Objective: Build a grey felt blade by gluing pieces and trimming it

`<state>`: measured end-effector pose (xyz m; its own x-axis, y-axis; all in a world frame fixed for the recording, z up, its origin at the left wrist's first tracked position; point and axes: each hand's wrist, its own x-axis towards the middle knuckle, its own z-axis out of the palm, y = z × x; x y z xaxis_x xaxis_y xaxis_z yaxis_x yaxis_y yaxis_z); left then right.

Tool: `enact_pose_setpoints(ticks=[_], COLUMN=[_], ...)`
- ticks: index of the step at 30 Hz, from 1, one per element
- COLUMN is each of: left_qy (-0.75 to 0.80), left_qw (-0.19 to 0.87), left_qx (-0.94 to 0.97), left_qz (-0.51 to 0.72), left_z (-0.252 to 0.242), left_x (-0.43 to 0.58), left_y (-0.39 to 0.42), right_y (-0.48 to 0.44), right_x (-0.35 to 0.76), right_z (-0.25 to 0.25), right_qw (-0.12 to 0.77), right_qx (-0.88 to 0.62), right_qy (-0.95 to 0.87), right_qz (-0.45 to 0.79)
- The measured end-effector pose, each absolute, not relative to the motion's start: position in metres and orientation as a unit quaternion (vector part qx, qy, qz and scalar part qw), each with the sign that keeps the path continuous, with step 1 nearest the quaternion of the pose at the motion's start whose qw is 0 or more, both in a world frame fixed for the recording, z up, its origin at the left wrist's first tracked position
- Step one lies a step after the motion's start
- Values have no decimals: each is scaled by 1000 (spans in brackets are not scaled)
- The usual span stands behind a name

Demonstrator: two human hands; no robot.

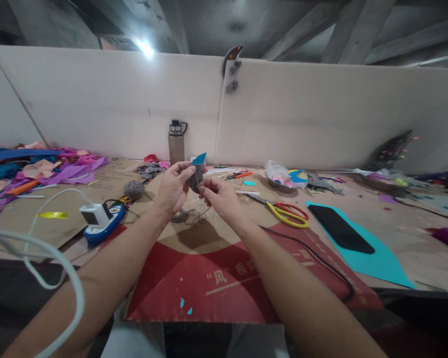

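Grip of the left hand (174,186): thumb and fingers pinch a flat, dark grey piece (196,178), matte and felt-like, topped by a pointed blue tip (199,159). Right hand (220,194): thumb and fingertips drawn together at the piece's lower right edge; whatever lies between them is too small to tell. Both forearms reach forward from the lower corners and converge, holding the piece raised above the counter (399,223). Below the hands, thin grey strands (188,215) lie in loose loops; at left, a round, fibrous grey ball (133,189). Nearer the body, smooth red-printed cardboard (194,278); at right, scissors (289,215) with looped yellow and red handles.
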<state>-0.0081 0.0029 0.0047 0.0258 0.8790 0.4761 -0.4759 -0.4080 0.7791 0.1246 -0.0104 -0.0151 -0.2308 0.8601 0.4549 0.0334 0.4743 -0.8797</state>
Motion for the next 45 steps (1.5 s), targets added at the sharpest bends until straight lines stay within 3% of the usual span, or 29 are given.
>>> enact_pose_setpoints(ticks=[6, 10, 16, 19, 23, 28, 36, 42, 45], left_qy=[215, 224, 240, 257, 253, 249, 257, 285, 284], left_qw=[532, 529, 488, 474, 473, 469, 467, 486, 491], left_qx=[485, 463, 396, 374, 370, 389, 389, 365, 364], left_qz=[660, 675, 740, 755, 759, 752, 751, 741, 739], left_z=[1, 0, 6, 8, 6, 1, 4, 7, 5], left_x=[-7, -11, -29, -36, -37, -33, -33, -34, -35], left_y=[7, 12, 22, 25, 28, 32, 30, 27, 28], right_y=[-10, -12, -2, 8, 22, 34, 41, 26, 18], right_x=[124, 125, 156, 177, 187, 175, 183, 174, 164], right_z=[-15, -13, -9, -13, -30, -52, -41, -22, -18], right_qw=[533, 487, 462, 376, 223, 201, 319, 592, 636], right_qx=[-332, -330, -475, -629, -712, -710, -709, -546, -434], right_qy=[-673, -719, -719, -676, -660, -663, -610, -549, -552], right_qz=[391, 370, 209, 80, 89, 126, 153, 223, 320])
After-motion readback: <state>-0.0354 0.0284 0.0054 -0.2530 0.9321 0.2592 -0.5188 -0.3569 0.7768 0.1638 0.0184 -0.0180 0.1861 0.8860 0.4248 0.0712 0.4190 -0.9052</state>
